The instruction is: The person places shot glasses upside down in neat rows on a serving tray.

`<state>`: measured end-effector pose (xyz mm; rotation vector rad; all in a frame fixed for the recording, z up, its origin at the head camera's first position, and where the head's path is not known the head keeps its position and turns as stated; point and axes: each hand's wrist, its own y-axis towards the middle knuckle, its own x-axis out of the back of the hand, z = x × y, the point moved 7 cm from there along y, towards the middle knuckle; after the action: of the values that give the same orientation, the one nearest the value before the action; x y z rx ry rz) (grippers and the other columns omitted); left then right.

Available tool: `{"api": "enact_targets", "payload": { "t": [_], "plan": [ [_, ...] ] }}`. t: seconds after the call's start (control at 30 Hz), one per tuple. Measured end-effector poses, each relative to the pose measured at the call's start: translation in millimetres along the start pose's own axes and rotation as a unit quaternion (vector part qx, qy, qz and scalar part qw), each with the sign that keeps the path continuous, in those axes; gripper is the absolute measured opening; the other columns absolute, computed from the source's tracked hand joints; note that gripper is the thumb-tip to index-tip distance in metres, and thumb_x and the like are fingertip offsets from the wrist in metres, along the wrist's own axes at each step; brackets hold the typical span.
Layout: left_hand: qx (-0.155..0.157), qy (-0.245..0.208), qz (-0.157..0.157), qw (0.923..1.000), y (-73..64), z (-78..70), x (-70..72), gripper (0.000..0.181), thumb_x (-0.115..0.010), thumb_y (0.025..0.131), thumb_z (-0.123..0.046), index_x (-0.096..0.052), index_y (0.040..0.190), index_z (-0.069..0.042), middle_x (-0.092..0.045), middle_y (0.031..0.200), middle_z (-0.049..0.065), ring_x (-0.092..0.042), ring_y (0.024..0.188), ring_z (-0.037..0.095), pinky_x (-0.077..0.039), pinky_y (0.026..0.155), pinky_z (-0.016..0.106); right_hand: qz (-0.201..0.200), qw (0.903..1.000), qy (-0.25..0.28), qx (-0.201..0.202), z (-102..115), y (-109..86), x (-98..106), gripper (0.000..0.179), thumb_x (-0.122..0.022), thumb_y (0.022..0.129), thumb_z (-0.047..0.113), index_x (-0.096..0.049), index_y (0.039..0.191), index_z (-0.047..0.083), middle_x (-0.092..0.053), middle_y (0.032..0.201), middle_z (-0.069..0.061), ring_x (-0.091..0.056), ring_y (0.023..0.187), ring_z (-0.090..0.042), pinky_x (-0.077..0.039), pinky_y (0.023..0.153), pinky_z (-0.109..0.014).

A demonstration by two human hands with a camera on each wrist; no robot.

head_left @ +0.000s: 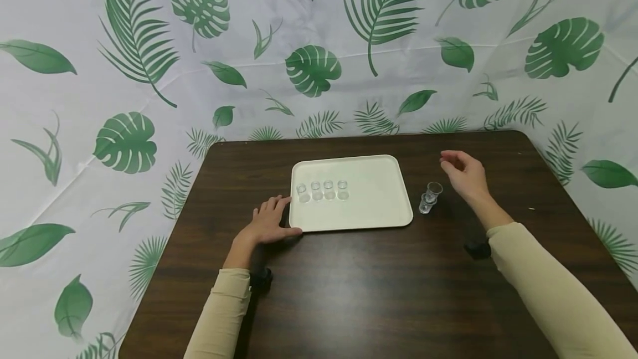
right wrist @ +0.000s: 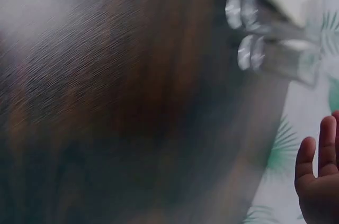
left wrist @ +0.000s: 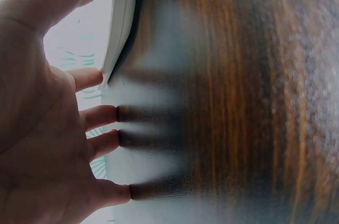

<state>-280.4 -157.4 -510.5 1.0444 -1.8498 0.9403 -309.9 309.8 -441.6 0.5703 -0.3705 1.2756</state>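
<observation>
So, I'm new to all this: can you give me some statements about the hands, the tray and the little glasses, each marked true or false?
1. Four small glasses stand in a row on the tray. True.
2. That row is at the tray's right end. False: it is toward the left end.
3. The left hand is at the tray's left end. True.
4. The right hand holds no glass. True.
5. Three glasses stand off the tray. False: two other glasses do, on the table.
6. The background cloth is plain. False: it has green leaves.
</observation>
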Motion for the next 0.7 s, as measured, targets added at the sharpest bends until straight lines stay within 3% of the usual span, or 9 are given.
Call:
{"api": "enact_targets", "payload": {
  "t": [0.13, 0.33, 0.53, 0.7],
  "plan": [
    [0.001, 0.001, 0.002, 1.0000, 0.6, 0.7, -0.4, 0.096, -0.067, 0.082, -0.063, -0.027, 0.155, -0.014, -0.022, 0.156, 0.022, -0.022, 0.140, 0.044, -0.016, 0.104, 0.071, 0.039, 0.9992, -0.009, -0.010, -19.5, -6.3, 0.2, 0.031, -0.048, 0.101, 0.008, -0.059, 0.128, -0.002, -0.064, 0.118, -0.020, -0.058, 0.099, -0.020, -0.042, 0.078, -0.020],
    [0.004, 0.006, 0.003, 1.0000, 2.3, -0.3, 0.4, 0.095, -0.067, 0.083, -0.061, -0.027, 0.155, -0.015, -0.022, 0.157, 0.021, -0.021, 0.141, 0.043, -0.016, 0.105, 0.070, 0.119, 0.9927, -0.015, 0.010, -36.8, -13.1, -8.2, 0.044, -0.043, 0.090, -0.013, -0.053, 0.133, -0.007, -0.061, 0.122, -0.027, -0.060, 0.104, -0.039, -0.042, 0.074, -0.013],
    [0.004, 0.006, 0.003, 1.0000, 2.2, -0.9, 0.9, 0.095, -0.067, 0.083, -0.061, -0.027, 0.155, -0.015, -0.022, 0.157, 0.021, -0.022, 0.140, 0.043, -0.016, 0.105, 0.070, 0.197, 0.9799, -0.019, 0.020, -49.6, -19.9, -22.2, 0.046, -0.062, 0.090, -0.007, -0.052, 0.134, -0.007, -0.060, 0.124, -0.029, -0.060, 0.106, -0.041, -0.044, 0.076, -0.014],
    [0.005, 0.005, 0.004, 1.0000, 1.6, -0.9, 0.3, 0.095, -0.067, 0.083, -0.062, -0.027, 0.155, -0.014, -0.022, 0.157, 0.021, -0.022, 0.140, 0.044, -0.017, 0.105, 0.070, 0.222, 0.9745, -0.025, 0.018, -52.2, -23.0, -29.2, 0.050, -0.071, 0.087, 0.001, -0.054, 0.134, -0.005, -0.061, 0.122, -0.026, -0.058, 0.108, -0.038, -0.045, 0.087, -0.033]
  ]
}}
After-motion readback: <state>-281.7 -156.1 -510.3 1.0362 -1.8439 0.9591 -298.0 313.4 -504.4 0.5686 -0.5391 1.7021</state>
